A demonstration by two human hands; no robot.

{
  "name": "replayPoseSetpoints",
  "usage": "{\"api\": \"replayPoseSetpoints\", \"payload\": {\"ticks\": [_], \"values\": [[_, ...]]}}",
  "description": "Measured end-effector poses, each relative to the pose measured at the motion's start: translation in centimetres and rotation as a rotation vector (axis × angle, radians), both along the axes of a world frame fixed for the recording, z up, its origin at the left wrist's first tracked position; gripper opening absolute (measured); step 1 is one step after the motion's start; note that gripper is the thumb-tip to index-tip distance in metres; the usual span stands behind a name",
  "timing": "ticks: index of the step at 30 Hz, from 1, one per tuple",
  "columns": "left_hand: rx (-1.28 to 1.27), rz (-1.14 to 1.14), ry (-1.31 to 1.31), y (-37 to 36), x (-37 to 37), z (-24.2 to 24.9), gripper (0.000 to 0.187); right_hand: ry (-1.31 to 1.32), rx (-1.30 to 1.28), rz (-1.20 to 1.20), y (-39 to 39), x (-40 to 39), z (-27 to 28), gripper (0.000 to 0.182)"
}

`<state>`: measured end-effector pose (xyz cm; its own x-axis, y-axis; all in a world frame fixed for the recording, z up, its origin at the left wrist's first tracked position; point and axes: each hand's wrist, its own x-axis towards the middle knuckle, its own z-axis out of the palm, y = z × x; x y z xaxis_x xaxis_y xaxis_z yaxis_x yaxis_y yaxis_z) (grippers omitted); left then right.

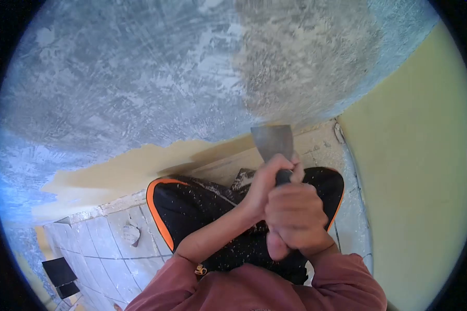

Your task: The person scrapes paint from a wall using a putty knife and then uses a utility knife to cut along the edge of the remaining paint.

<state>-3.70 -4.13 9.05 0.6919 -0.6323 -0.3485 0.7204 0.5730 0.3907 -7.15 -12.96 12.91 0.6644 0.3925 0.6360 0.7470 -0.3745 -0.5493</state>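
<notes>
A putty knife (273,142) with a wide metal blade and a dark handle points up toward the wall. My left hand (275,181) grips the knife near the base of the blade. Just below and to the right, my right hand (296,215) is wrapped round the handle. The blade's edge is at the lower part of a textured blue-grey wall (181,78); whether it touches cannot be made out. A browner patch (306,62) of the wall lies above the blade.
My crossed legs (192,202) in black trousers with orange stripes are on the tiled floor (109,236), dotted with white flakes. A yellow-green wall (415,145) stands at the right. Dark flat objects (59,272) lie at the lower left.
</notes>
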Motion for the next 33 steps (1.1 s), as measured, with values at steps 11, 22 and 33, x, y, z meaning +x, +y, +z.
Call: {"api": "replayPoseSetpoints", "payload": {"ticks": [11, 22, 33], "values": [[-0.028, 0.023, -0.025, 0.4, -0.4, -4.6, 0.015, -0.099, 0.283, 0.080, 0.0, 1.0, -2.3, 0.013], [-0.105, 0.016, 0.129, -0.2, 0.5, 0.0, 0.014, -0.242, 0.423, 0.147, 0.6, 1.8, -1.4, 0.016], [-0.123, -0.012, 0.042, 0.0, 0.1, 0.3, 0.012, -0.217, 0.315, 0.140, 0.2, 0.6, -0.4, 0.010]]}}
